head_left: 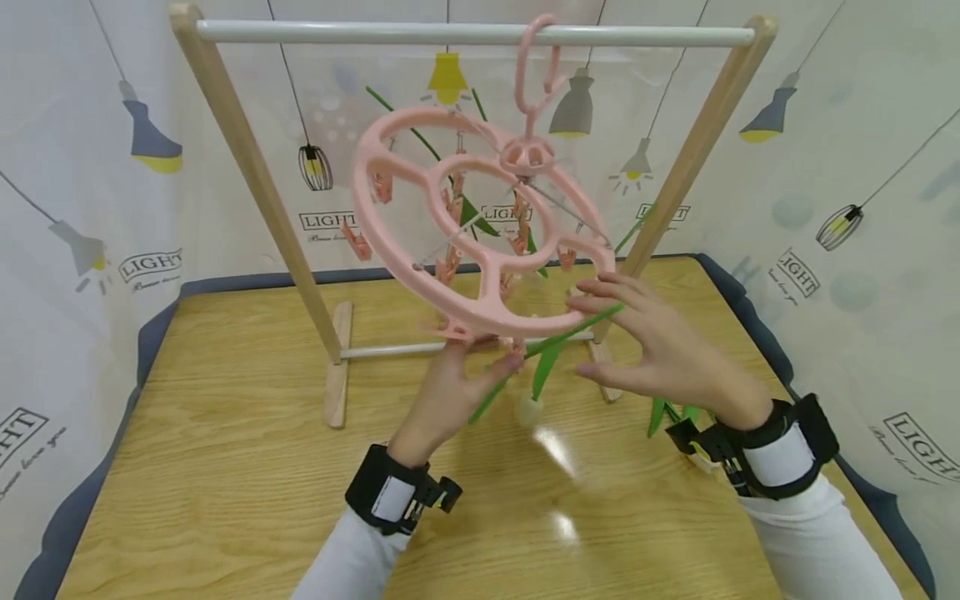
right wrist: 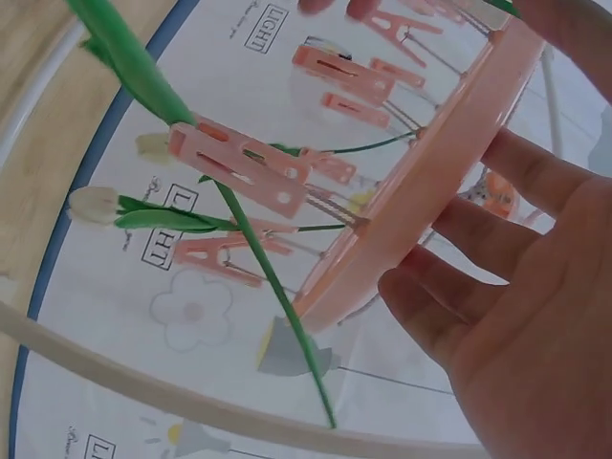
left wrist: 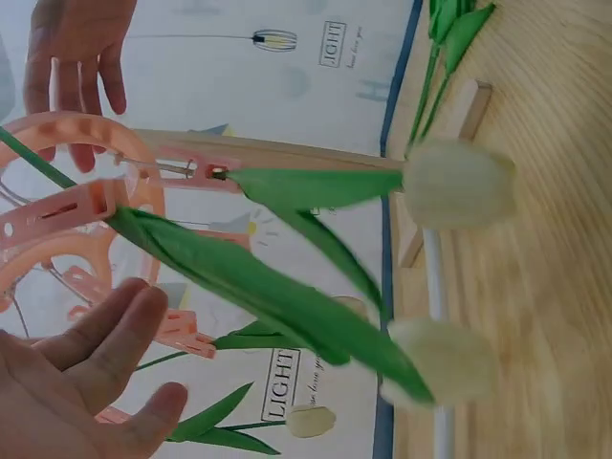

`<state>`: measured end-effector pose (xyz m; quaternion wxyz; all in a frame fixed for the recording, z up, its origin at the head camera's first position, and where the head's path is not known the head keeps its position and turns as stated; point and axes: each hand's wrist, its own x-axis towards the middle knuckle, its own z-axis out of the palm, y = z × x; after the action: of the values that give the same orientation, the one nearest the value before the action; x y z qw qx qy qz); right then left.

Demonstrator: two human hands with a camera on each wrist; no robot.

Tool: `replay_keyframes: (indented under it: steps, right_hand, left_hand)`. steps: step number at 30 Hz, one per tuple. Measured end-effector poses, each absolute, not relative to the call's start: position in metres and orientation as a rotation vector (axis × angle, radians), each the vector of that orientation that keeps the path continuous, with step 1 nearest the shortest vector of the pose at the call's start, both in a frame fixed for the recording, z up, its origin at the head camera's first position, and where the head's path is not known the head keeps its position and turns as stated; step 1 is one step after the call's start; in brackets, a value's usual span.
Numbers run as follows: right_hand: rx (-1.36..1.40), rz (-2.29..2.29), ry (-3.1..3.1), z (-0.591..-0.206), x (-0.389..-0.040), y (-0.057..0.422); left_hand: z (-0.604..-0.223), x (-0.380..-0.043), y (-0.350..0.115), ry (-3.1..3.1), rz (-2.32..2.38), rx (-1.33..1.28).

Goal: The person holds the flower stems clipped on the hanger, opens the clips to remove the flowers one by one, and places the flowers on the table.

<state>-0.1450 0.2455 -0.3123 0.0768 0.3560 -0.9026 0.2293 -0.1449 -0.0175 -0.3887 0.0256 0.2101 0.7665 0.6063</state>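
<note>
A pink round clip hanger hangs tilted by its hook from a rack bar. My left hand is under its near edge, thumb apart from the fingers. In the left wrist view, my left hand has nothing between its fingers. A nearby pink clip bites the stem of an artificial tulip, whose pale bloom points down. Another clipped tulip bloom hangs beside it. My right hand is at the hanger's right edge, fingers extended, fingertips against the ring in the right wrist view.
The rack has a white top bar and wooden legs. More tulips hang from clips at the far side. Green tulip leaves lie on the wooden table at right, partly behind my right wrist. A printed curtain surrounds the table.
</note>
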Motion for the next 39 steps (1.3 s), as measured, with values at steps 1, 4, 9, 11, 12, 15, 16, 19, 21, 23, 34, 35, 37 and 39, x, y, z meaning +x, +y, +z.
replay_keyframes:
  steps: [1,4,9,11,12,15,16,19,21,23,34,35,37,39]
  right_hand:
    - [1.073,0.682,-2.701,-0.311,-0.144,0.244]
    - [1.084,0.665,-2.698,-0.309,-0.140,0.239]
    - [1.093,0.660,-2.694,-0.308,-0.136,0.234]
    - [1.094,0.651,-2.689,-0.309,-0.136,0.232]
    - [1.100,0.642,-2.685,-0.309,-0.136,0.230]
    - [1.127,0.597,-2.673,-0.313,-0.136,0.227]
    - [1.134,0.581,-2.667,-0.314,-0.136,0.226]
    - [1.152,0.573,-2.607,-0.320,-0.135,0.223]
    - [1.139,0.623,-2.523,-0.324,-0.135,0.221]
    - [1.105,0.717,-2.421,-0.327,-0.136,0.217]
    - [0.887,0.959,-2.107,-0.337,-0.134,0.207]
    - [0.886,0.963,-2.109,-0.338,-0.133,0.207]
    - [0.881,0.984,-2.125,-0.339,-0.132,0.207]
    - [0.858,1.000,-2.155,-0.340,-0.129,0.208]
  left_hand:
    - [-0.387,-0.144,-0.017,2.369,1.852,0.664]
    - [-0.384,-0.142,-0.015,2.315,1.848,0.726]
    - [-0.381,-0.141,-0.012,2.253,1.936,0.795]
    - [-0.379,-0.140,-0.011,2.266,1.962,0.796]
    - [-0.379,-0.140,-0.011,2.277,1.969,0.789]
    - [-0.378,-0.138,-0.013,2.313,1.977,0.761]
    - [-0.377,-0.138,-0.014,2.333,1.967,0.747]
    - [-0.376,-0.137,-0.017,2.396,1.935,0.724]
    - [-0.375,-0.136,-0.019,2.436,1.918,0.724]
    - [-0.374,-0.137,-0.019,2.467,1.901,0.744]
    - [-0.372,-0.136,-0.014,2.525,1.853,0.841]
    - [-0.372,-0.136,-0.014,2.538,1.848,0.844]
    - [-0.372,-0.136,-0.013,2.563,1.844,0.847]
    - [-0.371,-0.136,-0.012,2.592,1.842,0.845]
